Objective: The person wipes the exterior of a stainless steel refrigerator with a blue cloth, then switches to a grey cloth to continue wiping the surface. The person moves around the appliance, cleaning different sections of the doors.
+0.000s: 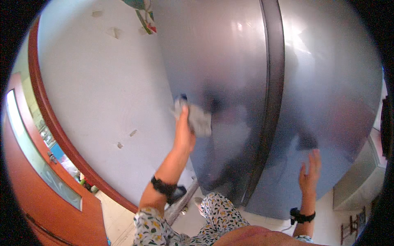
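Note:
My left hand (184,132) grips a light grey cloth (198,120) against the left door of a shiny grey metal refrigerator (234,86), near that door's left edge; a small dark piece shows above the thumb. Beyond a dark vertical seam strip (274,77), my right hand (310,172) is raised at the lower part of the other door, fingers apart, with nothing in it. Whether its fingertips touch the door cannot be told. Both hands are slightly blurred. A black band with a device is on each forearm.
A pale wall (101,77) with chipped spots stands left of the refrigerator, edged by a reddish-brown door frame (55,123). Farther left is an orange-brown door (37,181) with a glass strip. A pale cabinet-like piece (357,175) stands at the right. Tiled floor shows below.

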